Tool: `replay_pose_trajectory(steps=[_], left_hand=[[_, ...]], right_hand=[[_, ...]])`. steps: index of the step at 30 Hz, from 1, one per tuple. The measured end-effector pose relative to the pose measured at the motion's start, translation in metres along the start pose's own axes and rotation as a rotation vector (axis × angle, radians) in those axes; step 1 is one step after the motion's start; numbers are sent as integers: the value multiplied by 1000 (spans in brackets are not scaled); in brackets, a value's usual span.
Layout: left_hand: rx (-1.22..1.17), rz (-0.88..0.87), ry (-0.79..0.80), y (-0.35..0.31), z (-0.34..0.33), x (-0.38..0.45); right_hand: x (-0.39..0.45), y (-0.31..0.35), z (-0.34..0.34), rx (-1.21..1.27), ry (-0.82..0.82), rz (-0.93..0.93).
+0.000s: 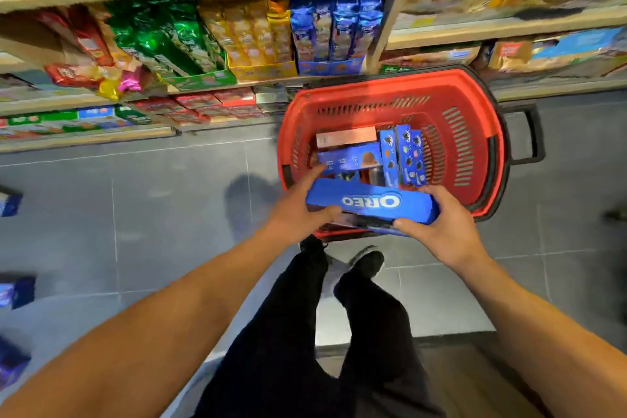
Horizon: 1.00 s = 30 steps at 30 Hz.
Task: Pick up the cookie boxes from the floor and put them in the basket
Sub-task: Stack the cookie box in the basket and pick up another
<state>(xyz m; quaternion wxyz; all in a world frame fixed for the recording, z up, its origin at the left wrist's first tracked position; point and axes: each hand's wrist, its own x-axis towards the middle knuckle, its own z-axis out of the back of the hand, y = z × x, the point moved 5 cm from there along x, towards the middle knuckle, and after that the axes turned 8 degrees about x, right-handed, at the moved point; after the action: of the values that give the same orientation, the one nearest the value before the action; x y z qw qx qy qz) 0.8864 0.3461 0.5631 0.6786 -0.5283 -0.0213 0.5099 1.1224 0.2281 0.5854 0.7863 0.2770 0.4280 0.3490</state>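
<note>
Both hands, left hand (298, 210) & right hand (444, 224), fingers curled round the ends of a blue Oreo box (371, 202) over the red basket (475, 105) w/ other boxes inside; prob light, stiff cardboard, so end grips work fine imo.

We see both forearms bare, no sleeves in view, no watch or rings on the left hand (298, 214) or right hand (444, 227). Legs in loose black trousers (288, 349), full length, w/ folds at the knees. Black shoes (368, 263), one w/ a pale edge along the sole.
</note>
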Motion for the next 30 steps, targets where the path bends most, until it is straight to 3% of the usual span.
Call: replay_pose_trajectory(steps=[9,17,24,30], left_hand=[[10,145,-73,64,-74,97],[78,242,-95,161,-153,185],[167,285,-125,220,-185,235],[334,343,-237,239,-208,268]], right_hand=[[126,-104,-30,-19,150,-87],[230,-225,-100,-87,343,-117],[287,-275,-149,-143,314,-45],[318,-286,-173,-457,231,129]])
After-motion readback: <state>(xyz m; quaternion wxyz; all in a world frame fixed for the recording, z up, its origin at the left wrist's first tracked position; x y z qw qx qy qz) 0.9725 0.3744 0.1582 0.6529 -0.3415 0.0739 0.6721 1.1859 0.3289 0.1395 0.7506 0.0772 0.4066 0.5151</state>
